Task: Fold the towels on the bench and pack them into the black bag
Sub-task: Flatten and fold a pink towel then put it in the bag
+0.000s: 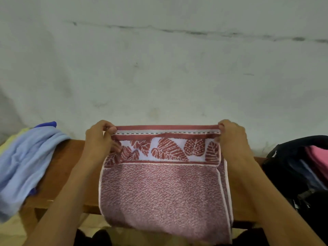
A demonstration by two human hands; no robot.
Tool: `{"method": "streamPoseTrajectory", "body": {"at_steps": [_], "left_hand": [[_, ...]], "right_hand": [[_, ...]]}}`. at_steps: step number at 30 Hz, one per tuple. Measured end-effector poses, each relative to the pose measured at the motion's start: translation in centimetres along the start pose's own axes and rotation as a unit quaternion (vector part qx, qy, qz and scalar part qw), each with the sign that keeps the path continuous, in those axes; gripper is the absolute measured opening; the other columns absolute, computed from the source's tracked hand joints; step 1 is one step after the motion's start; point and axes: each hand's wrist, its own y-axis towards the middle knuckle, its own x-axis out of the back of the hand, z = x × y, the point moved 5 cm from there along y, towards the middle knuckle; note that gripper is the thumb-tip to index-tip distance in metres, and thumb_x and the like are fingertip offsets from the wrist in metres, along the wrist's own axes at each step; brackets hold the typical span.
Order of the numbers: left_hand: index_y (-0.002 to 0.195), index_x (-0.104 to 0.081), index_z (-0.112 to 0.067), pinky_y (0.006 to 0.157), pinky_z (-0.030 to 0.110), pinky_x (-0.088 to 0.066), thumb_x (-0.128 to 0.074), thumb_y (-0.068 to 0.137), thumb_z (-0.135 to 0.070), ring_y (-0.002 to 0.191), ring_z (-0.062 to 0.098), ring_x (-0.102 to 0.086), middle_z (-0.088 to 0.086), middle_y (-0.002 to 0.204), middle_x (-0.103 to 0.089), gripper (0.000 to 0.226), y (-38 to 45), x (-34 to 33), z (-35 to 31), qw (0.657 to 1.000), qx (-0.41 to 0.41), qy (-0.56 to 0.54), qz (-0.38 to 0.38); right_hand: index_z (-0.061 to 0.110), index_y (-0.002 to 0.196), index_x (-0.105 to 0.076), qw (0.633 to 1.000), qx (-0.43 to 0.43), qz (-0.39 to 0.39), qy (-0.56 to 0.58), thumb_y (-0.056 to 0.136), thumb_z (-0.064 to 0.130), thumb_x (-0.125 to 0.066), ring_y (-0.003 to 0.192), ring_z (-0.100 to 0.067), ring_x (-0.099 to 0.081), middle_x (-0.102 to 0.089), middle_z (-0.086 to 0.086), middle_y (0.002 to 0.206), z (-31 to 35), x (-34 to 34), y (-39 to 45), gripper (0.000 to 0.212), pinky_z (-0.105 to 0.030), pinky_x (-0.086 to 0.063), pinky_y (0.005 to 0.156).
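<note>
Both hands pinch the top corners of the pink leaf-border towel (163,189), left grip (99,137) and right grip (230,137) curled tight, towel draped over the wooden bench (60,167). Blue towel (23,164) piled left, black bag (287,171) open at right with pink fabric inside.
</note>
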Motion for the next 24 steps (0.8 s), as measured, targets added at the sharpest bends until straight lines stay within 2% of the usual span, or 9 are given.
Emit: {"method": "streamPoseTrajectory", "body": {"at_steps": [3, 5, 9, 12, 16, 18, 20, 22, 24], "left_hand": [[0.096, -0.057, -0.007, 0.059, 0.037, -0.059, -0.049, 0.101, -0.010, 0.050, 0.028, -0.068, 0.015, 0.077, -0.068, 0.010, 1.4, 1.0, -2.7, 0.999, -0.026, -0.021, -0.019], [0.096, -0.057, -0.006, 0.058, 0.037, -0.058, -0.051, 0.100, -0.009, 0.049, 0.025, -0.068, 0.015, 0.080, -0.068, 0.008, 2.2, 1.7, -4.5, 0.999, -0.040, -0.021, -0.017], [0.099, -0.053, 0.003, 0.039, 0.028, -0.052, -0.049, 0.101, -0.005, 0.048, 0.023, -0.068, 0.015, 0.086, -0.063, 0.009, 3.1, 2.7, -9.2, 0.996, -0.093, 0.000, 0.013], [0.099, -0.052, 0.002, 0.035, 0.027, -0.048, -0.050, 0.101, -0.007, 0.048, 0.024, -0.068, 0.013, 0.087, -0.062, 0.009, 3.6, 3.9, -12.4, 0.993, -0.117, 0.009, -0.012], [0.092, -0.054, 0.004, 0.030, 0.025, -0.040, -0.054, 0.097, -0.001, 0.046, 0.031, -0.067, 0.020, 0.085, -0.062, 0.008, 4.0, 4.6, -14.7, 0.990, -0.137, 0.019, 0.001], [0.088, -0.057, 0.004, 0.030, 0.024, -0.040, -0.056, 0.095, -0.001, 0.047, 0.031, -0.067, 0.019, 0.086, -0.065, 0.009, 3.9, 5.3, -15.4, 0.988, -0.151, 0.022, -0.004], [0.086, -0.063, 0.002, 0.032, 0.022, -0.041, -0.061, 0.093, -0.001, 0.047, 0.031, -0.067, 0.019, 0.078, -0.070, 0.009, 3.6, 5.3, -15.7, 0.984, -0.156, 0.065, 0.051], [0.085, -0.068, 0.000, 0.036, 0.022, -0.045, -0.063, 0.092, -0.003, 0.044, 0.030, -0.066, 0.016, 0.067, -0.071, 0.009, 3.5, 5.3, -15.6, 0.978, -0.154, 0.106, 0.093], [0.088, -0.067, 0.001, 0.041, 0.025, -0.049, -0.062, 0.094, -0.005, 0.045, 0.032, -0.065, 0.016, 0.064, -0.069, 0.009, 3.6, 5.5, -15.3, 0.979, -0.148, 0.107, 0.094]], "right_hand": [[0.003, 0.100, -0.066, 0.997, 0.020, -0.025, 0.076, 0.099, 0.003, -0.045, 0.072, -0.017, -0.056, -0.064, -0.011, 0.093, 0.6, 2.0, 1.9, 0.020, -0.019, -0.041, 0.061], [0.003, 0.098, -0.070, 0.993, 0.025, -0.045, 0.106, 0.097, 0.002, -0.050, 0.068, -0.011, -0.057, -0.067, -0.009, 0.089, 0.5, 3.4, 2.8, 0.020, -0.007, -0.040, 0.059], [0.007, 0.099, -0.071, 0.980, 0.032, -0.129, 0.147, 0.098, 0.004, -0.051, 0.079, -0.020, -0.063, -0.071, -0.010, 0.094, 1.1, 6.8, 4.4, 0.020, -0.029, -0.052, 0.075], [0.008, 0.099, -0.071, 0.982, 0.041, -0.118, 0.141, 0.095, 0.004, -0.055, 0.084, -0.026, -0.068, -0.071, -0.011, 0.091, 2.1, 9.2, 6.3, 0.017, -0.028, -0.050, 0.080], [0.014, 0.093, -0.071, 0.982, 0.043, -0.117, 0.139, 0.093, 0.003, -0.057, 0.082, -0.030, -0.071, -0.071, -0.013, 0.090, 2.6, 12.0, 7.7, 0.017, -0.037, -0.057, 0.083], [0.014, 0.091, -0.068, 0.982, 0.040, -0.105, 0.149, 0.095, 0.002, -0.056, 0.065, -0.015, -0.071, -0.070, -0.012, 0.090, 2.7, 12.5, 7.6, 0.018, -0.021, -0.056, 0.069], [0.011, 0.094, -0.068, 0.979, 0.027, -0.104, 0.175, 0.097, -0.001, -0.053, 0.050, 0.001, -0.065, -0.068, -0.010, 0.089, 2.5, 12.8, 7.5, 0.019, -0.006, -0.047, 0.053], [0.007, 0.096, -0.068, 0.979, 0.001, -0.088, 0.183, 0.098, 0.001, -0.054, 0.055, -0.002, -0.068, -0.069, -0.011, 0.092, 1.8, 13.0, 7.6, 0.015, -0.012, -0.050, 0.053], [0.002, 0.096, -0.068, 0.986, -0.020, -0.042, 0.161, 0.097, 0.003, -0.056, 0.071, -0.020, -0.074, -0.071, -0.016, 0.092, 1.3, 12.8, 7.6, 0.012, -0.028, -0.057, 0.062]]}}
